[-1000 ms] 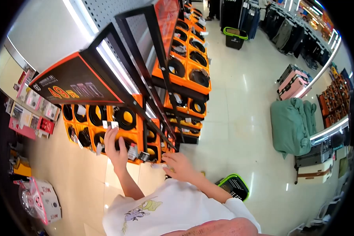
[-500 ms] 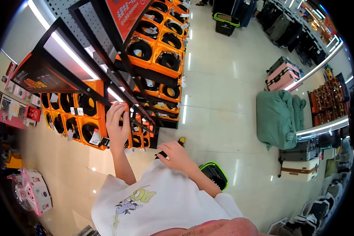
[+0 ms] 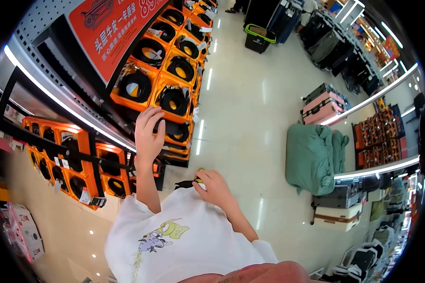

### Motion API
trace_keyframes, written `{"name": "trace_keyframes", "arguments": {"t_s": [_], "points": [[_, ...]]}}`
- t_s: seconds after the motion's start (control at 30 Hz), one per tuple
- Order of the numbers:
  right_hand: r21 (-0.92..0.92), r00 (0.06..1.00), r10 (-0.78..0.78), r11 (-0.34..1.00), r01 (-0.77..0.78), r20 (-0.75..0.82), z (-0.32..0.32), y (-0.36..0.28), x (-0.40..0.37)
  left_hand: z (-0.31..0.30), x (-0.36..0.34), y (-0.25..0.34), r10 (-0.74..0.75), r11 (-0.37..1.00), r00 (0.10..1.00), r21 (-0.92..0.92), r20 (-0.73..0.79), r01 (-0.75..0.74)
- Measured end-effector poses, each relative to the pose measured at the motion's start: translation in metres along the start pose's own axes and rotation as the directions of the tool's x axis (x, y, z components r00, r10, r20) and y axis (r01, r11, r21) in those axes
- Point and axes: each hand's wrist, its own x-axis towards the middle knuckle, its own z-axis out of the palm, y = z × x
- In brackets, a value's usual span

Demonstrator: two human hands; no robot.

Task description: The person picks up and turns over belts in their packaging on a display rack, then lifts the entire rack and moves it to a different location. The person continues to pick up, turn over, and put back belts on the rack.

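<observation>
My left hand (image 3: 149, 134) is raised with its fingers loosely extended and the thumb apart, holding nothing. Its fingertips overlap the lower edge of an orange display box (image 3: 171, 100) with a coiled black belt inside. Similar belts (image 3: 135, 87) sit in rows of orange boxes beyond it. My right hand (image 3: 214, 187) hangs low at the hem of the white shirt (image 3: 184, 231), fingers slightly bent and thumb apart. Beside its fingertips a small piece of black material (image 3: 184, 184) shows past the hem.
A red sign (image 3: 111, 40) stands over the belts. Another rack of boxed belts (image 3: 73, 160) is at left. Green-covered bundles (image 3: 309, 158), a pink suitcase (image 3: 323, 107) and a cream suitcase (image 3: 337, 217) stand at right. A black shopping basket (image 3: 259, 40) stands on the floor ahead.
The view has shifted, bringing the belt display and red sign closer. My left hand now overlaps the front boxes instead of the lower rack. The basket by my right arm has left view.
</observation>
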Motion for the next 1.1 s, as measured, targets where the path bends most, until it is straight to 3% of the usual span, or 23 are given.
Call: {"name": "trace_keyframes", "arguments": {"t_s": [0.07, 0.23, 0.43, 0.63, 0.83, 1.0, 1.1], "points": [[-0.001, 1.000, -0.012, 1.000, 0.012, -0.016, -0.011, 0.016, 0.022, 0.017, 0.022, -0.010, 0.047, 0.999, 0.998, 0.017, -0.035, -0.046], [0.016, 0.999, -0.032, 0.999, 0.031, 0.030, -0.033, 0.046, 0.074, 0.053, 0.060, -0.030, -0.011, 1.000, 0.997, 0.016, -0.073, 0.012], [0.035, 0.985, -0.086, 0.996, 0.082, 0.150, -0.033, 0.072, 0.116, 0.075, 0.070, -0.040, 0.054, 0.958, 0.993, 0.287, -0.103, -0.022], [0.099, 0.948, -0.154, 0.986, 0.131, 0.279, -0.033, 0.087, 0.164, 0.086, 0.075, -0.037, -0.043, 0.877, 0.997, 0.475, -0.057, 0.065], [0.238, 0.856, -0.345, 0.933, 0.270, 0.384, -0.042, 0.114, 0.213, 0.091, 0.080, -0.033, -0.115, 0.852, 0.989, 0.503, -0.094, 0.147], [0.305, 0.783, -0.444, 0.891, 0.335, 0.436, -0.067, 0.155, 0.249, 0.103, 0.090, -0.024, -0.162, 0.782, 0.971, 0.577, -0.178, 0.236], [0.303, 0.735, -0.514, 0.857, 0.416, 0.443, -0.091, 0.187, 0.286, 0.121, 0.095, -0.020, -0.251, 0.748, 0.916, 0.539, -0.313, 0.388]]}}
